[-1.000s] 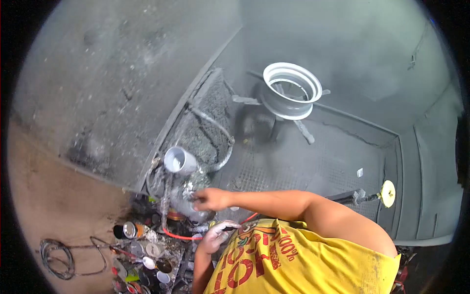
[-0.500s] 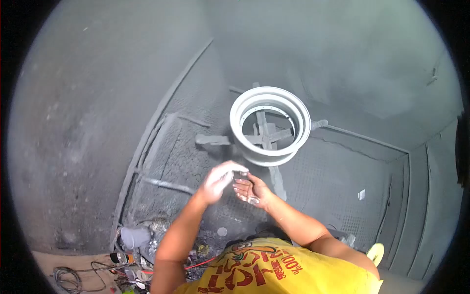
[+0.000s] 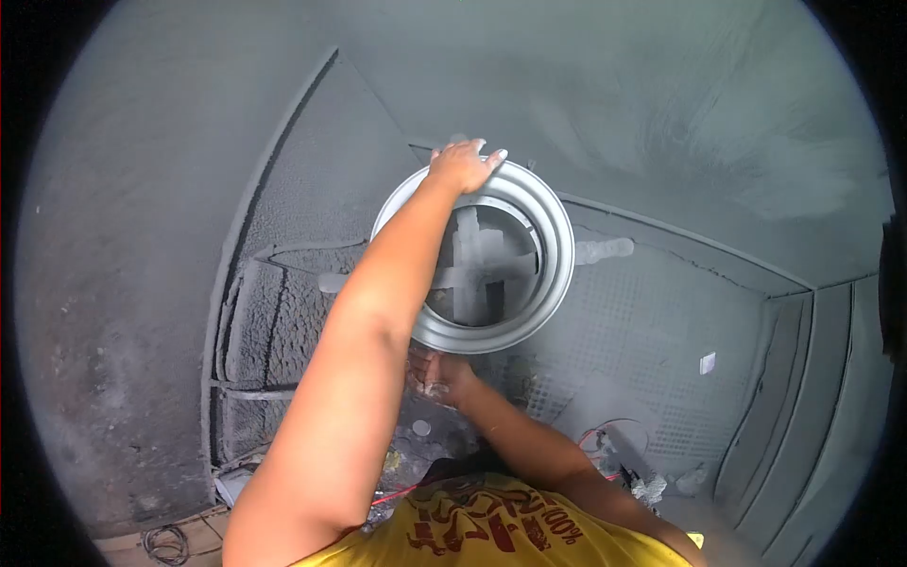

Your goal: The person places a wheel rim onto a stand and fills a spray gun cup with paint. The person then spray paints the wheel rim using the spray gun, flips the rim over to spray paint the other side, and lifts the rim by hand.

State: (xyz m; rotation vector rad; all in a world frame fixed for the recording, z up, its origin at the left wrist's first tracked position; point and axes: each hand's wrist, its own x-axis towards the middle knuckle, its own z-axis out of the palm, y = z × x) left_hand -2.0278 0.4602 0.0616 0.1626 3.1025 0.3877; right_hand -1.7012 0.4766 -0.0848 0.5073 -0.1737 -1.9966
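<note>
A silver-white wheel rim point(image 3: 553, 274) lies face up over a grey cross-shaped stand point(image 3: 463, 274). My left hand point(image 3: 463, 165) reaches over the rim and rests on its far edge, the fingertips beyond the lip and dusted white. Close under the near edge is my right hand point(image 3: 442, 376), palm up with fingers partly hidden by the rim and my left forearm. Whether the right hand touches the rim's underside cannot be made out. Nothing shows in its palm except whitish smears.
Grey coated walls point(image 3: 661, 94) surround the stand. One stand arm point(image 3: 605, 250) sticks out to the right. A pipe point(image 3: 255, 392) runs at the left. A red hose point(image 3: 392, 494) and coiled cable point(image 3: 165, 545) lie low in view.
My hands were together in front of the rim and have parted. The left has moved onto the far edge, the right down to the near edge. The view has shifted, and the rim appears nearer.
</note>
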